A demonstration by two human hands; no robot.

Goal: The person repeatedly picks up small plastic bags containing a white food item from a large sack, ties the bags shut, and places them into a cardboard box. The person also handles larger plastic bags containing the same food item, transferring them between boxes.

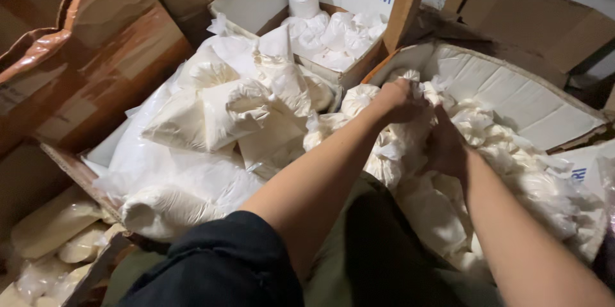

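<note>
While brown cardboard flaps (pixel 77 57) fill the far left, a lower box (pixel 57 243) at the bottom left corner holds pale, cream-coloured filled bags. Next to it, a heap of larger white plastic bags (pixel 211 127) of pale powder or paste lies piled in an open carton, several with knotted or twisted tops. Behind that heap, toward the top centre, a smaller open box (pixel 339 38) holds tied white pouches standing close together, one of them rising above the rest.

Right of centre, the person's left arm, in a dark sleeve (pixel 224 268), reaches forward, and the left hand (pixel 400 102) closes around the top of a small white bag (pixel 391 147) in the right-hand carton (pixel 512 89). Just beside it, the right hand (pixel 445 147) grips the same bag lower down, fingers curled into the plastic, so both hands touch it at once. That bag sits at the near-left end of the carton, among many similar knotted white bags (pixel 532 191) that fill it out to the right edge. The carton's pale inner flap stands open behind them.
</note>
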